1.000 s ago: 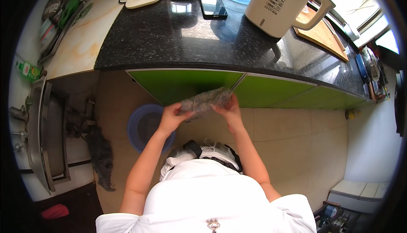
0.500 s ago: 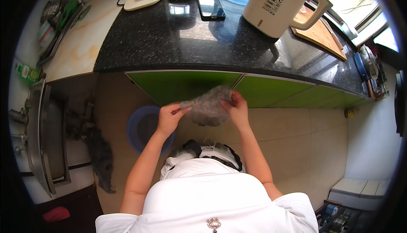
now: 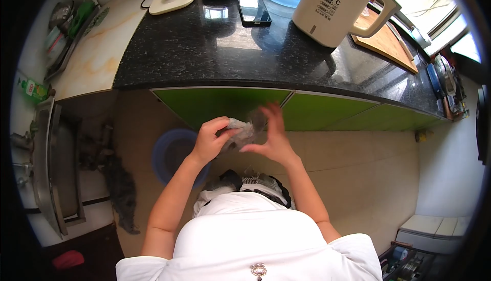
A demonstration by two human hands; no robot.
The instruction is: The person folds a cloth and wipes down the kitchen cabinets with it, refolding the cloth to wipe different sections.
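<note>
A crumpled grey patterned cloth (image 3: 242,133) hangs in front of the green cabinet doors, blurred at its right end. My left hand (image 3: 210,139) pinches its left part between thumb and fingers. Beside the cloth's right end, my right hand (image 3: 272,137) has its thumb and fingers spread apart; whether it touches the cloth is too blurred to tell. Below and left of my left hand, a blue basin (image 3: 160,158) stands on the tiled floor.
On the black counter (image 3: 204,61) are a white kettle (image 3: 332,12), a phone (image 3: 253,10), a cream lid (image 3: 173,1) and a wooden board (image 3: 386,43). A metal sink (image 3: 65,168) is at the left, with a grey cat-like shape (image 3: 120,191) on the floor beside it.
The cloth was stretched between both hands and is now bunched near my left hand. My right hand has opened from its grip, its fingers spread.
</note>
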